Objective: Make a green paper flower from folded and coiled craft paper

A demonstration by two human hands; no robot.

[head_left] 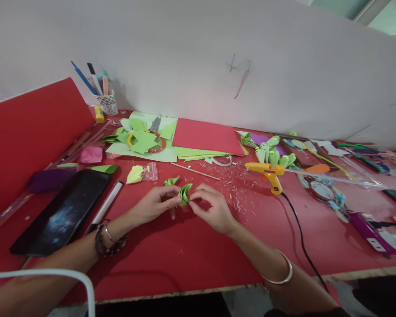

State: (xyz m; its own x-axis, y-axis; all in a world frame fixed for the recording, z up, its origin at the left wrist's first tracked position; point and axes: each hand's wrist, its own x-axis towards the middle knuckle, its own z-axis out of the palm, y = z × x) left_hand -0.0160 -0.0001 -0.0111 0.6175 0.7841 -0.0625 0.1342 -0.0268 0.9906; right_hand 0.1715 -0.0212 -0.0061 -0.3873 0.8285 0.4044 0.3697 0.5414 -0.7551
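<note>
Between my two hands is a curled piece of green paper (185, 193), rolled into a loose spiral. My left hand (160, 200) pinches its left side between thumb and fingers. From the right, the fingertips of my right hand (213, 204) press together at the paper's other edge. Just behind my left fingers lies another folded bit of green paper (171, 180) on the red table (171, 264). A thin wooden stick (196, 171) rests beyond my hands.
A yellow glue gun (267, 174) with a black cord lies to the right, by several folded green paper pieces (270, 152). Scissors (155, 125) sit among green cut-outs at the back. A tablet (62, 213) and marker (107, 202) are at left, near a pen cup (107, 103).
</note>
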